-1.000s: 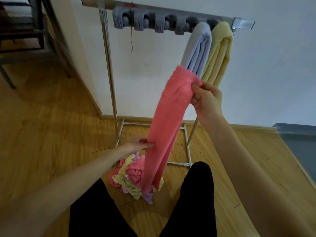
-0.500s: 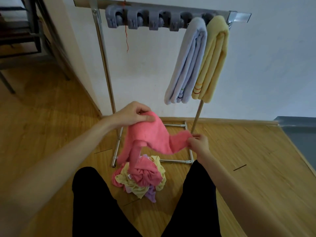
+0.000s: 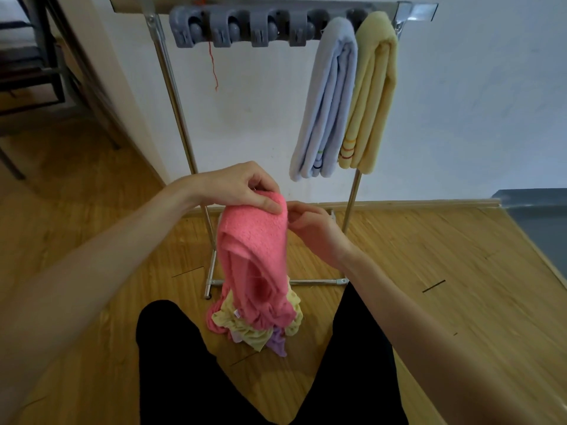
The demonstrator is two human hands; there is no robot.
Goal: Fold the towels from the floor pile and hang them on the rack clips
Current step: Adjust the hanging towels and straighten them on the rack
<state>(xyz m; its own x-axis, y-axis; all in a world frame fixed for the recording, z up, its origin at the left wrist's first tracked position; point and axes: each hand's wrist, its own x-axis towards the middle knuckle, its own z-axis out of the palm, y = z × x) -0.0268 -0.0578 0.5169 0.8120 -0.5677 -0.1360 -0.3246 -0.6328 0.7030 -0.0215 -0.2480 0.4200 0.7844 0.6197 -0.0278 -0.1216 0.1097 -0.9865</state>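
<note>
A pink towel [image 3: 254, 250] hangs doubled over in front of me, its lower end reaching the floor pile [image 3: 260, 326] of yellow, pink and lilac towels. My left hand [image 3: 242, 188] grips the towel's top fold, thumb pressed on the cloth. My right hand [image 3: 310, 225] pinches the towel's right edge just below that fold. On the rack [image 3: 181, 118] a row of grey clips [image 3: 242, 27] runs along the top bar. A folded pale blue towel [image 3: 328, 99] and a folded yellow towel [image 3: 372, 90] hang from the two rightmost clips.
The rack stands against a white wall on a wooden floor [image 3: 445, 271]. Its metal base frame [image 3: 316, 282] lies behind the pile. My legs in black trousers [image 3: 184, 372] flank the pile. A dark metal frame [image 3: 46, 72] stands at the far left.
The pink towel was held high by my right hand, then lowered. My hands have come together at its top and it now hangs folded in half.
</note>
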